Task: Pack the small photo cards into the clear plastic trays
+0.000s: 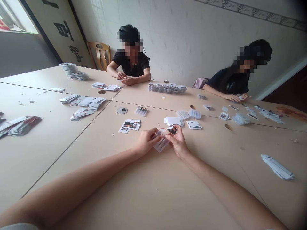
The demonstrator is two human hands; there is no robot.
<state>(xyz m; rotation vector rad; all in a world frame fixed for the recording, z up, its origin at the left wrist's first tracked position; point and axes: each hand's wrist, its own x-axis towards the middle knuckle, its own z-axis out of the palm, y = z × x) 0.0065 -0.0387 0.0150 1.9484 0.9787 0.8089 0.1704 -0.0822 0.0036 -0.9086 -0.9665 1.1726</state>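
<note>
In front of me my left hand is closed on the left side of a small clear plastic case with compartments. My right hand is at the case's right side, its thumb at the edge. A dark printed card shows at the fingers of that hand, pinched there. Just beyond the hands lie a stack of white cards and a pile of black-bordered cards. Left of them are printed picture cards. My fingers hide part of the case.
Two people sit across the table, their hands on small items. A row of filled cases stands near them. Card stacks lie left, a clear case centre, a strip bundle right. Clear cases are stacked far left.
</note>
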